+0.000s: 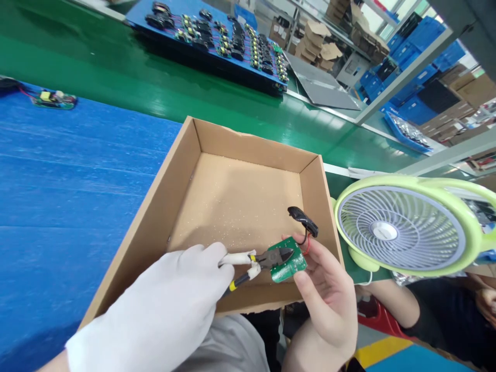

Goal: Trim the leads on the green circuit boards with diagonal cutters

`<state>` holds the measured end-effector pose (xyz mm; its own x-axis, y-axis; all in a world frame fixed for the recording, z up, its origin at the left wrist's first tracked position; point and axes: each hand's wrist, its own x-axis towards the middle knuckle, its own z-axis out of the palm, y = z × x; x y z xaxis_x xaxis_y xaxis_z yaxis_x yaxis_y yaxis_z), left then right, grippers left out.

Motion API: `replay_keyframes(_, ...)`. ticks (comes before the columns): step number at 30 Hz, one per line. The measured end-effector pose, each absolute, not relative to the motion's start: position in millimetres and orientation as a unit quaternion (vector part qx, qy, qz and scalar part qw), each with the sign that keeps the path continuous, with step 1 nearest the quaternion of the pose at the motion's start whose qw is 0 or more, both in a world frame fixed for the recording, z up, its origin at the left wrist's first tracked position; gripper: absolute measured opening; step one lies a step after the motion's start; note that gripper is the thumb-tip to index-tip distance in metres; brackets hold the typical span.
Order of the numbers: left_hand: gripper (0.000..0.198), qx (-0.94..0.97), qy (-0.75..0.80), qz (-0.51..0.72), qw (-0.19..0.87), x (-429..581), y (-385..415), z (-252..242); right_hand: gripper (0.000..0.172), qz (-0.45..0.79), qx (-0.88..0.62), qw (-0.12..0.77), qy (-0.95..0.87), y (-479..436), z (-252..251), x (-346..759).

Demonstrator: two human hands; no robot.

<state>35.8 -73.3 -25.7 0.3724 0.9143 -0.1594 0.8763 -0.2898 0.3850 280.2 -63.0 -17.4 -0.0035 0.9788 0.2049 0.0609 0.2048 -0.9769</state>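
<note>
My left hand (170,294), in a white glove, is closed round the handles of a pair of diagonal cutters (267,258). White wrapping and black and yellow grips show on the handles. The cutters' dark jaws lie over the face of a small green circuit board (290,267); I cannot tell whether they touch it. My bare right hand (329,289) grips the board by its right edge between thumb and fingers. Red and black wires run from the board to a black part (304,221). Beneath both hands is an open cardboard box (244,196) with small pale specks on its bottom.
A green and grey fan (403,227) stands right of the box. Blue sheeting (77,181) covers the left, with another wired board (54,99) on it. A blue tray (217,57) of several boards stands behind. A co-worker's arm (391,305) shows at lower right.
</note>
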Motion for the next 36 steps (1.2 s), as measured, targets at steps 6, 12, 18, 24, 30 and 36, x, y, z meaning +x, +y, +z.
replay_keyframes(6, 0.052, 0.807, 0.560, 0.003, 0.190, 40.6, -71.8, -19.8, 0.036, 0.428, -0.463, 0.536, -0.562, -61.5, -16.7, 278.9)
replay_keyframes(12, 0.058, 0.813, 0.555, -0.027, 0.172, 40.6, -70.7, -16.6, 0.037, 0.423, -0.462, 0.538, -0.564, -59.2, -15.5, 277.5)
replay_keyframes(18, 0.058, 0.799, 0.567, 0.036, 0.199, 37.1, -71.0, -27.2, 0.037, 0.427, -0.482, 0.512, -0.569, -57.7, -15.7, 278.1)
replay_keyframes(24, 0.045, 0.788, 0.573, 0.074, 0.213, 32.7, -76.3, -33.8, 0.042, 0.438, -0.475, 0.511, -0.567, -57.4, -15.1, 279.2)
replay_keyframes(30, 0.051, 0.791, 0.571, 0.072, 0.209, 30.9, -77.9, -35.4, 0.042, 0.424, -0.467, 0.525, -0.571, -55.5, -14.7, 276.9)
replay_keyframes(36, 0.050, 0.792, 0.574, 0.075, 0.194, 31.4, -76.1, -36.0, 0.035, 0.390, -0.490, 0.549, -0.553, -59.1, -20.5, 276.1)
